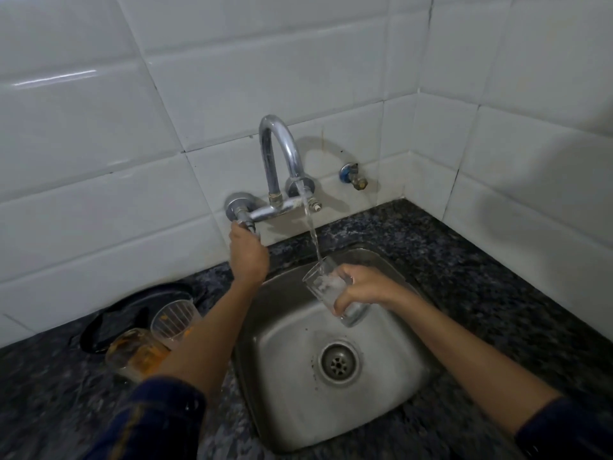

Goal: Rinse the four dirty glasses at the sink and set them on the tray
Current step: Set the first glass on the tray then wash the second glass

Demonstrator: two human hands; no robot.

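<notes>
While white wall tiles (99, 127) fill the upper half of the frame, a dark speckled stone counter (481, 277) runs across the lower half. Set into it at lower centre is a steel sink (282, 410) with a round drain (338, 361). At the left edge of the frame a black tray (99, 333) lies on the counter. A chrome tap (282, 151) arches from the wall at centre, and water (311, 227) falls from its spout. At centre right, the right hand (361, 287) grasps a clear glass (331, 293), tilted with its mouth toward the stream, above the basin. At centre, the left hand (247, 257) is clenched around the tap handle (247, 224) on the left. Two dirty glasses sit at lower left, partly hidden by the left forearm: one upright glass (172, 320) just beside the tray's edge, and an orange-smeared glass (132, 356) just in front of it. A small blue wall valve (353, 175) sits right of the tap.
</notes>
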